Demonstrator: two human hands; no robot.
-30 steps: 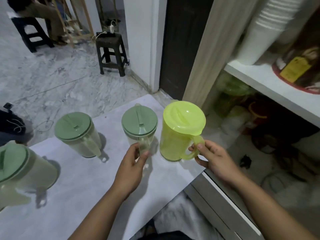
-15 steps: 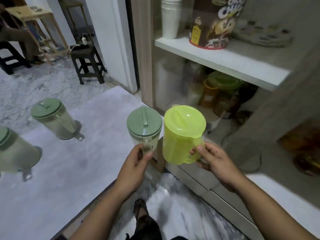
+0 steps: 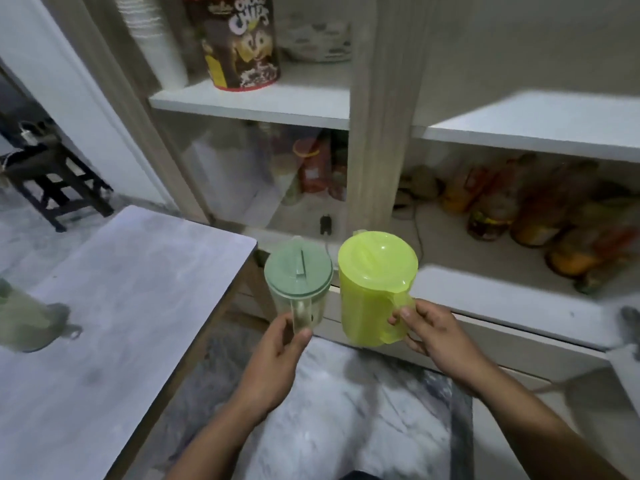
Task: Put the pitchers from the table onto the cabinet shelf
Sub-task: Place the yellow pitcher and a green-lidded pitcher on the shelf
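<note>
My left hand [image 3: 277, 355] grips the handle of a clear pitcher with a dull green lid [image 3: 298, 273]. Beside it, my right hand [image 3: 433, 334] holds a bright yellow-green pitcher [image 3: 372, 289] by its handle. Both pitchers hang upright in the air over the floor, between the table [image 3: 121, 306] and the open cabinet. One more green-lidded pitcher [image 3: 24, 320] stands on the table at the far left edge, blurred. The cabinet's lower shelf [image 3: 485, 296] lies just behind the two held pitchers; a bare white shelf [image 3: 540, 123] is higher on the right.
A wooden upright [image 3: 377, 133] divides the cabinet. The upper left shelf carries a chocolate cereal tub [image 3: 239, 39] and stacked white cups [image 3: 156, 39]. Bottles and jars [image 3: 540, 209] crowd the lower right compartment. A black stool [image 3: 52, 181] stands at the left on the marble floor.
Both pitchers have been lifted off the table and carried right toward the cabinet. The view has swung from the table to the shelves, and the other table pitchers slid out to the left.
</note>
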